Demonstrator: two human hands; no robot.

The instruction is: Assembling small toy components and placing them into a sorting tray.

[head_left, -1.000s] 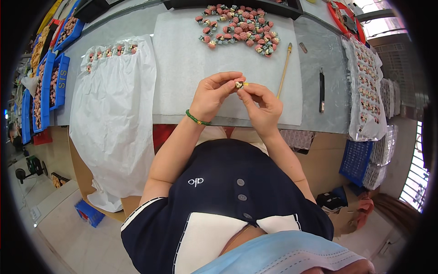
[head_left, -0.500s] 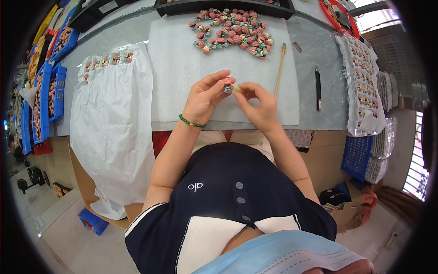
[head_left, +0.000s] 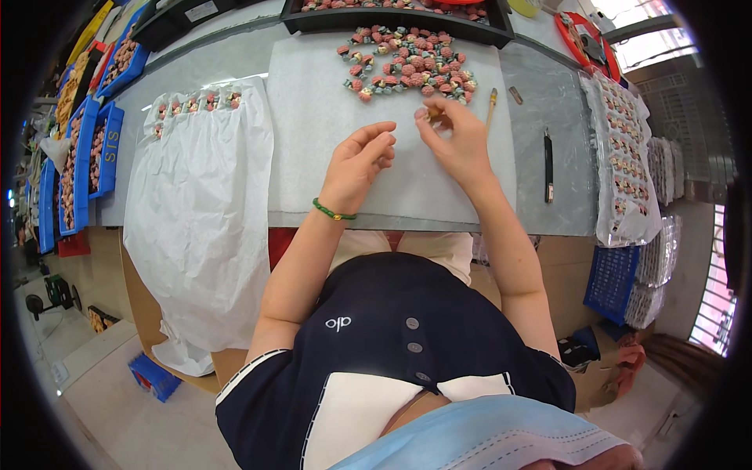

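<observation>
My left hand [head_left: 362, 163] is held over the white sheet [head_left: 313, 133], its fingers loosely curled and the thumb a little apart from the index finger. Nothing shows between them. My right hand [head_left: 458, 141] reaches to the near edge of a pile of small figurines [head_left: 415, 63] with pink knobbly tops and grey-green lower parts. Its thumb and fingers are closed around something small and partly yellowish, mostly hidden, which I cannot make out. A green bead bracelet [head_left: 334, 211] circles my left wrist.
A thin wooden brush-like stick [head_left: 491, 113] and a black pen-shaped tool [head_left: 548, 168] lie to the right. Beyond is a bagged tray of figurines [head_left: 624, 157]. White wrapping [head_left: 200, 188] partly covers figurines at left. A black tray [head_left: 399, 21] holds more behind the pile.
The pink-topped figurine in my left hand's fingers is no longer seen there. My right hand has moved up and away to the pile. The whole view has shifted slightly.
</observation>
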